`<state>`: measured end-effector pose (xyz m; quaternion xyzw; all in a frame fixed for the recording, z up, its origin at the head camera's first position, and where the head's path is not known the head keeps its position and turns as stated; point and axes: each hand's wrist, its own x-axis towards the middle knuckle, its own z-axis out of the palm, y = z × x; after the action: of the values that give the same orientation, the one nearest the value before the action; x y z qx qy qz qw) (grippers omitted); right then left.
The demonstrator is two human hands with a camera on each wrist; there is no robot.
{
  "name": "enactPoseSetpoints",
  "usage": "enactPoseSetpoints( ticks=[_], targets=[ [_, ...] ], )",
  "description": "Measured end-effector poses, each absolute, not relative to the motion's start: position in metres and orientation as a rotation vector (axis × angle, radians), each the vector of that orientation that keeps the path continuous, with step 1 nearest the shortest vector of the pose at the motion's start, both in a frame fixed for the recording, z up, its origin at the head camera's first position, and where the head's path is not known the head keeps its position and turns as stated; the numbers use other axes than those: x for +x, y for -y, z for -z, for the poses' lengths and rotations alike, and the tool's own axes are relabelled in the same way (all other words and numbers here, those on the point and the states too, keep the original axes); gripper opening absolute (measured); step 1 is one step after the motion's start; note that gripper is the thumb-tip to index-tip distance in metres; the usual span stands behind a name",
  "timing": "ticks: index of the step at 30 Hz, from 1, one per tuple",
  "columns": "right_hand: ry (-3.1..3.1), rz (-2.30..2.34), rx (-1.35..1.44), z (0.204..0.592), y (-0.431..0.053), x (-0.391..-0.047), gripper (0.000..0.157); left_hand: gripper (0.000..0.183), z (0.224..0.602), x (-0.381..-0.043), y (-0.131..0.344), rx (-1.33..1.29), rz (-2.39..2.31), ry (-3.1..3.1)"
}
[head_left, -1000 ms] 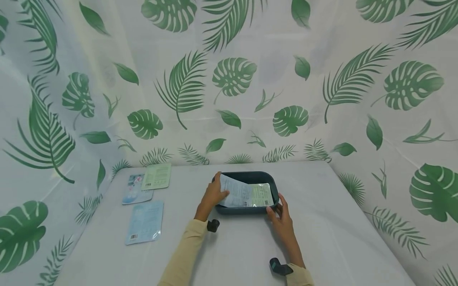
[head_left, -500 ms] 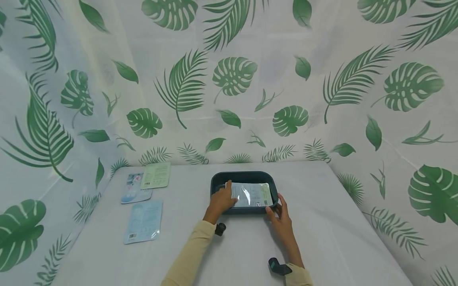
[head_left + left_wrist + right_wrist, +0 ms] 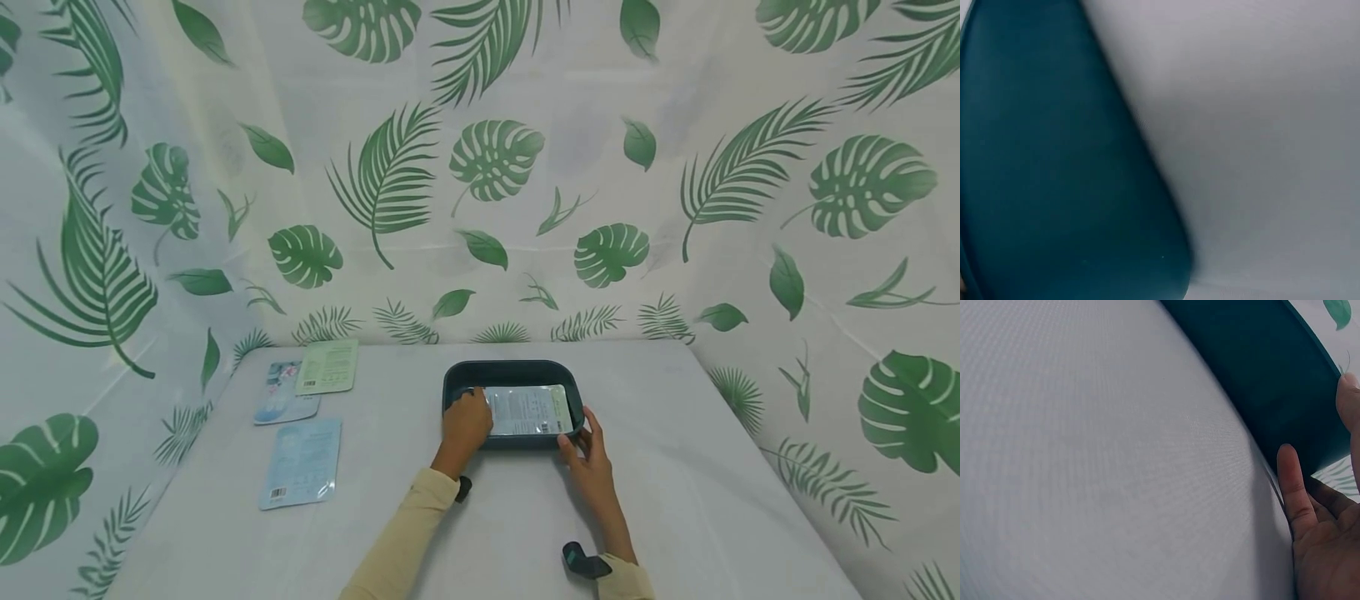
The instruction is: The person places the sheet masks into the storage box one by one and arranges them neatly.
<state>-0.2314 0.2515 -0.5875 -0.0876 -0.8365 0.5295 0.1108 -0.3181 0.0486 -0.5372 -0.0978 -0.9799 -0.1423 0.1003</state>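
Observation:
A dark teal plastic storage box (image 3: 512,443) stands on the table. In it lie a pale blue sheet mask packet (image 3: 517,408) and, showing past its right end, a light green sheet mask packet (image 3: 559,403). My left hand (image 3: 467,423) reaches over the front rim to the blue packet's left end, knuckles up; I cannot tell whether its hidden fingertips hold the packet. My right hand (image 3: 588,454) holds the box's front right corner. In the right wrist view its thumb is at the rim and its fingers (image 3: 1294,487) lie along the lower outer wall.
On the left of the white table (image 3: 675,500) lie a flowered blue packet (image 3: 279,400), a green packet (image 3: 327,367) overlapping it, and another blue packet (image 3: 302,463) nearer the front. Leaf-print cloth (image 3: 517,275) hangs behind and along both sides.
My left hand lowered the blue sheet mask packet from a tilt to lie flat in the storage box, then drew its fingers in at the packet's left end. My right hand stayed at the corner.

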Motion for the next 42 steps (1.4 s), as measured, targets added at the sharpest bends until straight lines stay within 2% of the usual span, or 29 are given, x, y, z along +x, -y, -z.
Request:
enactPoseSetpoints(
  ticks=[7, 19, 26, 34, 42],
  targets=[
    [2.465, -1.540, -0.272, 0.5870, -0.2507, -0.2315, 0.076, 0.022, 0.5364, -0.3159, -0.0493, -0.309, 0.268, 2.858],
    [2.462, -1.550, -0.262, 0.5883, -0.2516, -0.2333, 0.076, 0.035, 0.5328, -0.3174, -0.0443, -0.381, 0.342, 2.917],
    [2.471, -1.542, -0.289, 0.5885, -0.2507, -0.2333, 0.077, 0.031, 0.5325, -0.3171, -0.0426, -0.439, 0.371, 2.916],
    [2.466, -1.551, -0.287, 0.5909, -0.2500, -0.2336, 0.078, 0.037, 0.5360, -0.3173, -0.0432, -0.394, 0.339, 2.965],
    [2.458, -1.544, -0.298, 0.5905, -0.2509, -0.2337, 0.077, 0.036, 0.5357, -0.3189, -0.0414, -0.465, 0.337, 2.960]
  ],
)
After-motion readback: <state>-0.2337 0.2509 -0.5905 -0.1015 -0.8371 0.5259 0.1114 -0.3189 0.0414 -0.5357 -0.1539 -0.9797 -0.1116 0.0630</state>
